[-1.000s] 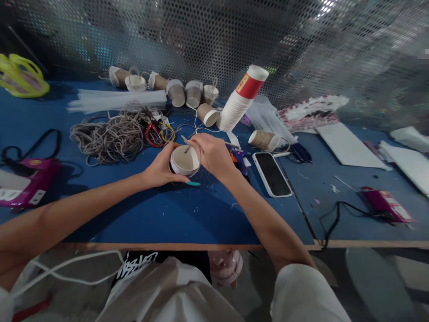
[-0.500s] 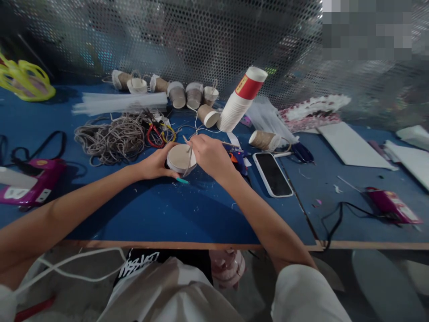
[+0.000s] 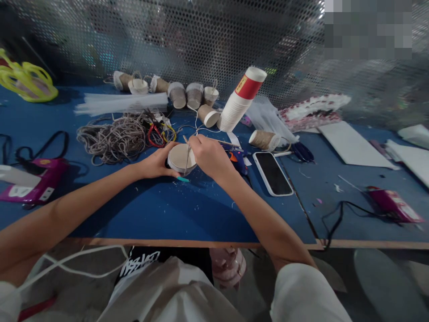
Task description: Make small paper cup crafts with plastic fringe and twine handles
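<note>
A white paper cup [image 3: 177,156] is held over the table, its round mouth facing up toward me. My left hand [image 3: 157,162] is wrapped round the cup's left side, thumb at the near side by a teal nail-like tip [image 3: 182,179]. On the far right of the rim, my right hand [image 3: 212,154] pinches a length of thin brownish cord [image 3: 187,155] that runs across the cup's mouth. The cord's far end sticks up past the fingertips. The right hand hides part of the cup's right side.
Tangled grey cord [image 3: 117,136] and red-handled pliers [image 3: 156,135] lie left of the cup. Behind stand wrapped cups [image 3: 177,95] and a leaning paper cup stack [image 3: 236,107]. A phone [image 3: 273,173] lies to the right; a purple glue gun [image 3: 50,176] is at left.
Both hands stay at the cup with almost no movement. The cord across the mouth has shifted slightly and looks straighter; the right fingers have moved a little.
</note>
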`<action>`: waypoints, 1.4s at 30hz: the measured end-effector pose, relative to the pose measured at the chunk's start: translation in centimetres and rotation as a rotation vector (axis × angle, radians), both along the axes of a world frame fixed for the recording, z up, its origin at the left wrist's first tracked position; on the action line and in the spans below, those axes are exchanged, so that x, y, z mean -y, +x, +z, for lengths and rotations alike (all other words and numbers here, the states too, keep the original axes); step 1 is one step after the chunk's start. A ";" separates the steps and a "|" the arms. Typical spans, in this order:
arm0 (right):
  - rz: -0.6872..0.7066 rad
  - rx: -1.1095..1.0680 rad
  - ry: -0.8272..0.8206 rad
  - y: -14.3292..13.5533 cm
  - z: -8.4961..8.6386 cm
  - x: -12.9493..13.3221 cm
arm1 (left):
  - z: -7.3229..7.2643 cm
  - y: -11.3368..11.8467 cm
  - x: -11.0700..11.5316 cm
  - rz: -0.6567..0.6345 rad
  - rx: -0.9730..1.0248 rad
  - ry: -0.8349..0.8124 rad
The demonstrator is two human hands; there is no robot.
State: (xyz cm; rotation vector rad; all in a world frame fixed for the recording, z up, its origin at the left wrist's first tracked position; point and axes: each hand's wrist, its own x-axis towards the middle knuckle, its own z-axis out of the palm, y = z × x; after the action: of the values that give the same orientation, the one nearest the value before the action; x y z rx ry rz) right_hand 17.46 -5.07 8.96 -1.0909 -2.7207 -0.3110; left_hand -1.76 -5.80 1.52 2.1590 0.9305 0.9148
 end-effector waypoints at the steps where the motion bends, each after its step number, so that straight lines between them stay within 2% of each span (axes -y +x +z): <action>1: -0.008 -0.002 -0.003 0.0 0.0 0.0 | 0.0 0.0 0.0 -0.003 0.003 0.002; 13: -0.038 -0.057 -0.016 0.1 -0.2 0.0 | -0.1 0.1 -0.1 -0.015 0.032 0.008; 20: 0.004 -0.123 0.013 0.5 -0.9 -0.4 | 0.0 0.6 0.2 0.000 0.068 0.016; 28: 0.048 -0.080 0.079 0.9 -1.1 -0.7 | 0.1 1.0 0.4 0.034 0.081 -0.003; 42: 0.042 -0.175 0.054 1.0 -1.2 -1.1 | -0.2 1.2 0.2 0.053 0.096 0.015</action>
State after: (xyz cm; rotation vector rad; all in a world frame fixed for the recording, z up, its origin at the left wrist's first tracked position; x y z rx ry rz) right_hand 18.47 -3.97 7.79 -0.9962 -2.5618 -0.2670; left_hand -0.58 -6.04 1.33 2.0921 0.9398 1.0449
